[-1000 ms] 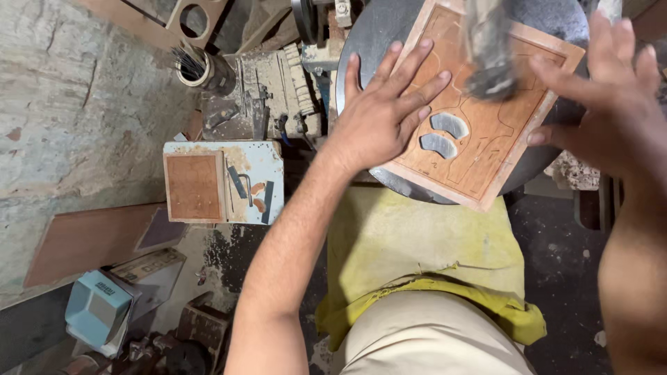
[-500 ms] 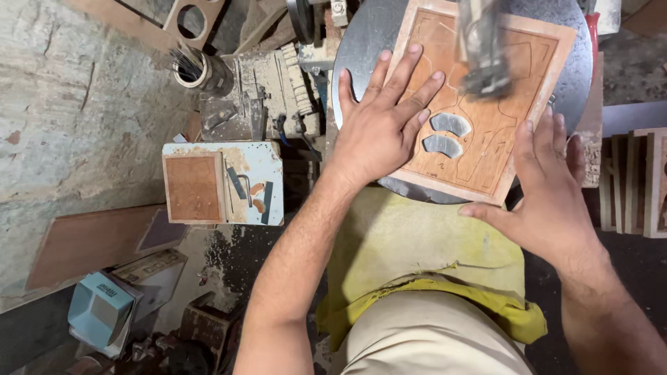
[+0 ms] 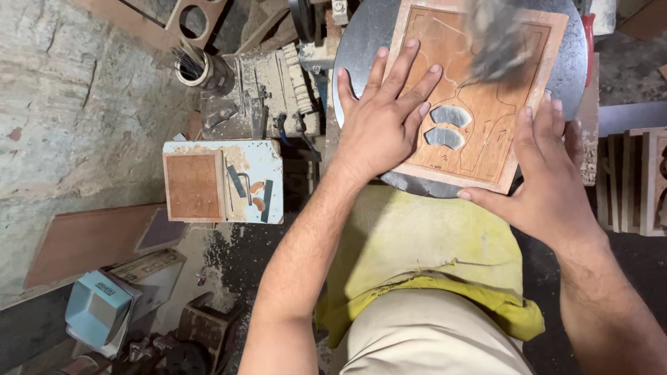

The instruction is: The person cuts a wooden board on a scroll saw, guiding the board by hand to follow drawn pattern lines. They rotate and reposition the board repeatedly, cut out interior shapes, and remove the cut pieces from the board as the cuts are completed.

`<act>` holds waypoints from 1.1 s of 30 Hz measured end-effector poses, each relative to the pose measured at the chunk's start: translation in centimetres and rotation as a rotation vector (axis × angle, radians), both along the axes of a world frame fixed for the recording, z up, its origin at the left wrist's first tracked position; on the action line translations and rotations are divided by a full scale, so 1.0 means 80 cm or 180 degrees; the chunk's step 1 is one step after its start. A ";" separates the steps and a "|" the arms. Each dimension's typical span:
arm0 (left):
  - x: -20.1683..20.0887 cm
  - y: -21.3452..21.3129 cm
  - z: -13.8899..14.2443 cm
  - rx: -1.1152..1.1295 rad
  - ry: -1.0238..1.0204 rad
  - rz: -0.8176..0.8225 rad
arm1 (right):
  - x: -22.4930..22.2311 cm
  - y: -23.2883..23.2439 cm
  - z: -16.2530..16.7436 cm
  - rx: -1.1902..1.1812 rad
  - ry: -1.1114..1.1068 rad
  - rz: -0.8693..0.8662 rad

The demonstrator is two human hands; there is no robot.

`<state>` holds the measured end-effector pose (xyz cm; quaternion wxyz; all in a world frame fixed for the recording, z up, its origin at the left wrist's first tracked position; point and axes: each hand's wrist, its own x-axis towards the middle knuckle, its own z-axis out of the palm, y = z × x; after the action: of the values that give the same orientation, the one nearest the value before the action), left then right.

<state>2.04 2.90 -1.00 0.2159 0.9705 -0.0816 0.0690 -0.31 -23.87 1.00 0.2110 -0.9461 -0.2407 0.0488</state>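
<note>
Both hands (image 3: pixel 389 118) flat on thin wooden panel (image 3: pixel 479 90).

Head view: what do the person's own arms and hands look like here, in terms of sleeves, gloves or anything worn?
Both arms are bare up to the frame edge, with no sleeve in view. The left hand and the right hand are bare: no gloves, no rings, and no watch or band at either wrist. The forearms are hairy. Below them show a yellow cloth over the lap and beige trousers.
</note>
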 end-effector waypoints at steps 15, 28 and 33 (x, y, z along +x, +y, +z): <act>0.001 -0.004 0.009 0.0125 0.0206 0.0109 | 0.019 -0.009 -0.008 -0.0059 -0.0213 0.0144; 0.005 0.012 0.019 0.0447 0.0218 -0.0193 | 0.040 -0.017 0.008 0.0064 -0.0411 0.0496; 0.004 0.016 0.026 0.0497 0.0343 -0.0272 | 0.062 -0.017 0.018 -0.0012 -0.0236 0.0590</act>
<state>2.38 4.22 1.10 0.1465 0.9823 -0.1163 0.0008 4.66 -25.25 2.47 0.1948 -0.9214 -0.3347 0.0336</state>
